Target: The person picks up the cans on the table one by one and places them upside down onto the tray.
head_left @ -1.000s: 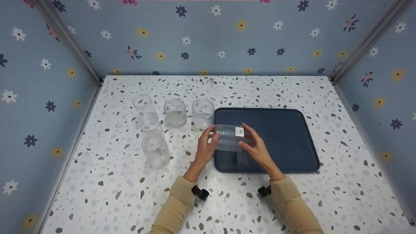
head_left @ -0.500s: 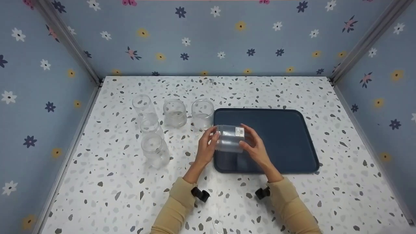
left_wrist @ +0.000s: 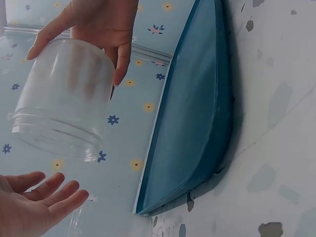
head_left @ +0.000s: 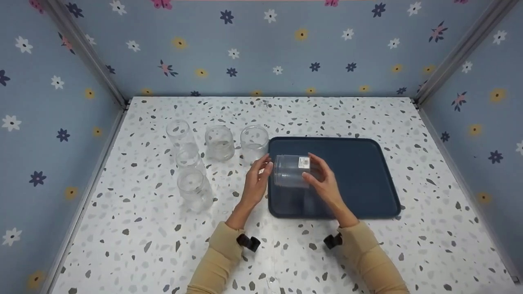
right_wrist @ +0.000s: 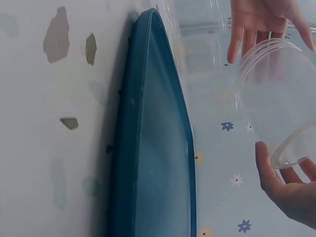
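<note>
I hold a clear jar (head_left: 291,173) on its side over the left part of a dark blue tray (head_left: 355,179).
My right hand (head_left: 325,185) grips the jar near its bottom end, with my thumb and fingers around it, close to a small white sticker (head_left: 304,162). The jar's ridged top end points at my left hand (head_left: 255,185), which waits just beside it with loose fingers and a little gap between. The tray lies flat on the white speckled desk (head_left: 294,257). To the left of the tray, five more clear jars (head_left: 195,190) stand on the desk. My sleeves (head_left: 220,257) are tan, and blue walls (head_left: 269,41) with flowers go around the desk.
</note>
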{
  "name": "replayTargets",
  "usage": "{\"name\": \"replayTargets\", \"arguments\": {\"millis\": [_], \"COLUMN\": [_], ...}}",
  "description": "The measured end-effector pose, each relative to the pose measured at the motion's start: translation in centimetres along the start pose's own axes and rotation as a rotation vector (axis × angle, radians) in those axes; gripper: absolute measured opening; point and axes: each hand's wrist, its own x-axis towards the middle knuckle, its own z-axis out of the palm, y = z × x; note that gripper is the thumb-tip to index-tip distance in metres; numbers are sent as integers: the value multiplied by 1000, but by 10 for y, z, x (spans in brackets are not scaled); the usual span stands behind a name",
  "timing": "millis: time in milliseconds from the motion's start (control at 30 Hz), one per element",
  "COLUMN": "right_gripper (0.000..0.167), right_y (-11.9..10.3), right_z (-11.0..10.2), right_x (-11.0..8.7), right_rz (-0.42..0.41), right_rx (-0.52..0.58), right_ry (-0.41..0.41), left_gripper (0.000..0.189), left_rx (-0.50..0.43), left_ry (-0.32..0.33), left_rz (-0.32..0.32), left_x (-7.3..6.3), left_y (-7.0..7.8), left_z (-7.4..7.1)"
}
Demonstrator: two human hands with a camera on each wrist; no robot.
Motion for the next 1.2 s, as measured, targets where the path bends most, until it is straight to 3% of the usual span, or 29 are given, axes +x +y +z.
{"name": "replayTargets", "arguments": {"millis": [267,533,633,767,933,1200], "right_gripper": [54,58,61,65,67,74], "right_y": [-7,-15,-5,12,13,5], "right_z": [-9,-21,-30,-43,-56,-78], "right_x": [5,11,14,21,26,37], "right_rz": [-34,13,32,38,59,92], "right_rx": [-123,-252,-290,-340,-432,-611], "right_ry": [21,22,16,13,0,-37], "left_gripper": [36,30,28,25,26,26], "left_rx": [123,269,341,442,546,592], "left_ry": [71,128,146,157,178,203], "left_rz": [112,189,220,221,211,212], "left_x": [0,-1,-1,-4,-7,-12], "left_y": [6,16,18,22,28,35], "left_z": [-11,-24,-29,-37,-46,-60]}}
